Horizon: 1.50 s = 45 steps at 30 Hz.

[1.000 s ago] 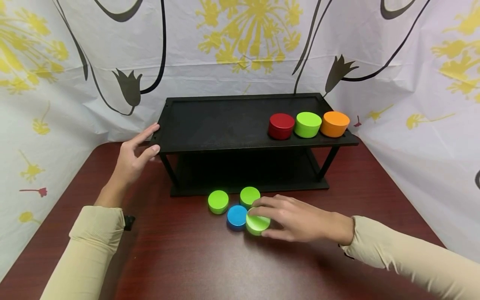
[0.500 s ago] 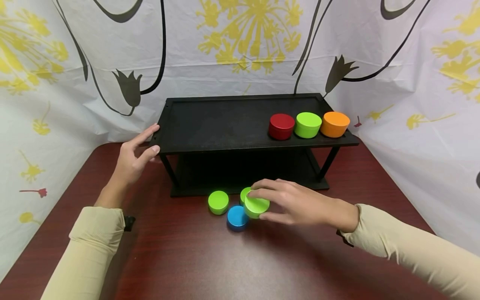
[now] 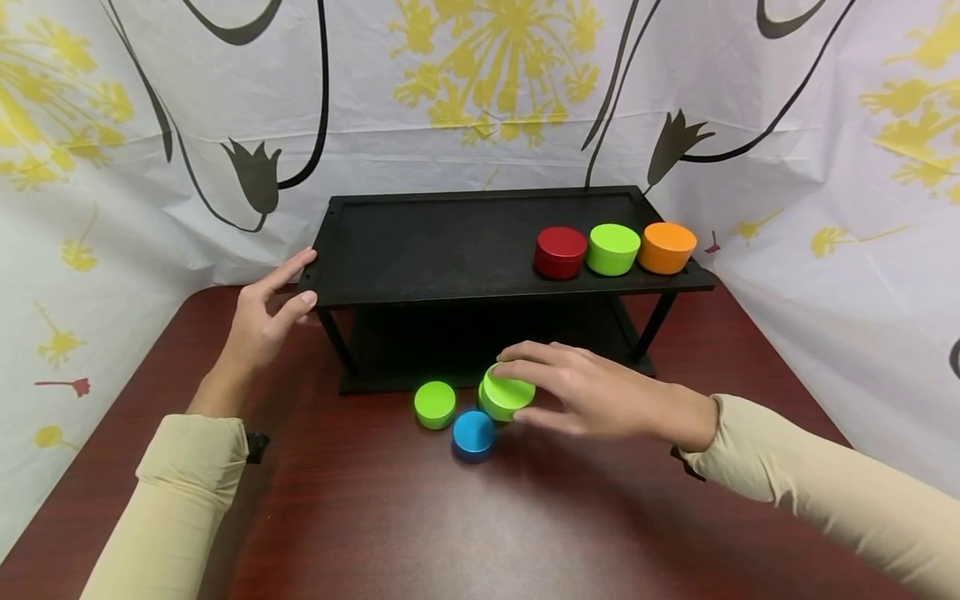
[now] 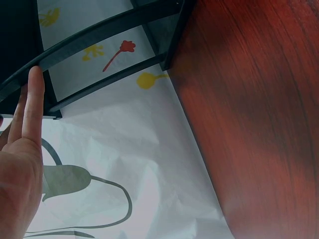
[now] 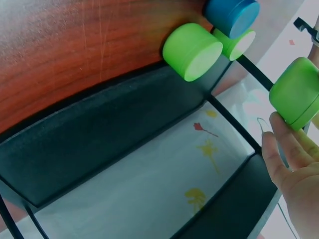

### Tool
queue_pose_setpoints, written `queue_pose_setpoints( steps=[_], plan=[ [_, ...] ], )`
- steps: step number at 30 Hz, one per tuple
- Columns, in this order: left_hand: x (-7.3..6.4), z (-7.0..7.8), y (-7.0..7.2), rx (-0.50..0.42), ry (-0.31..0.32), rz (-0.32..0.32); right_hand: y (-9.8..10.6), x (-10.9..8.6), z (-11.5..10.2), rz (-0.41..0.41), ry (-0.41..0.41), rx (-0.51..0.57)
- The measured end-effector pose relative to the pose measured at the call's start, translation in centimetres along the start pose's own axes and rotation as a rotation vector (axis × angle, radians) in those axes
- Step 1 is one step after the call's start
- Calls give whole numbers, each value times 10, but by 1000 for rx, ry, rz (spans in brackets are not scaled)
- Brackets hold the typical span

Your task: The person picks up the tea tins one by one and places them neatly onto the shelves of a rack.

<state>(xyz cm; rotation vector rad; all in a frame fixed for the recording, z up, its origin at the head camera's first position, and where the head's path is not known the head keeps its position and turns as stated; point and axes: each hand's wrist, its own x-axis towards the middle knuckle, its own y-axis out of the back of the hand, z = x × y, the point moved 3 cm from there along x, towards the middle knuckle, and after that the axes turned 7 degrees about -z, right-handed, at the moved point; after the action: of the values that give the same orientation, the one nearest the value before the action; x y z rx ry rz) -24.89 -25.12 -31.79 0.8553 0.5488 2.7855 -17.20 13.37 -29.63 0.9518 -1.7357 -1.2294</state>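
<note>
My right hand (image 3: 596, 387) holds a lime-green round tin (image 3: 512, 396) between fingers and thumb, raised in front of the black two-level rack (image 3: 427, 250). In the right wrist view the held tin (image 5: 295, 94) is well apart from the other tins. On the table below sit a blue tin (image 3: 474, 435) and a green tin (image 3: 435, 404). Another green tin (image 5: 192, 52) is mostly hidden behind the held one in the head view. My left hand (image 3: 258, 325) rests on the rack's left end, its fingers straight against the edge.
On the rack's upper level, a red tin (image 3: 560, 252), a green tin (image 3: 613, 249) and an orange tin (image 3: 667, 247) stand in a row at the right. A patterned white cloth (image 3: 450, 150) hangs behind and beside the dark red wooden table (image 3: 420, 533).
My right hand has lifted the green tin from beside the blue one and moved it up and slightly toward the rack. My left hand has stayed at the rack's end.
</note>
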Motion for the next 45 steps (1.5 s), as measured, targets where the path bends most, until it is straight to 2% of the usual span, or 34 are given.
queue_pose_setpoints(
  steps=[27,45],
  plan=[
    [0,0,2,-62,-5,6,45,26,3,128,43,-16],
    [1,-1,1,-63,-4,3,65,38,10,195,53,-106]
  ],
)
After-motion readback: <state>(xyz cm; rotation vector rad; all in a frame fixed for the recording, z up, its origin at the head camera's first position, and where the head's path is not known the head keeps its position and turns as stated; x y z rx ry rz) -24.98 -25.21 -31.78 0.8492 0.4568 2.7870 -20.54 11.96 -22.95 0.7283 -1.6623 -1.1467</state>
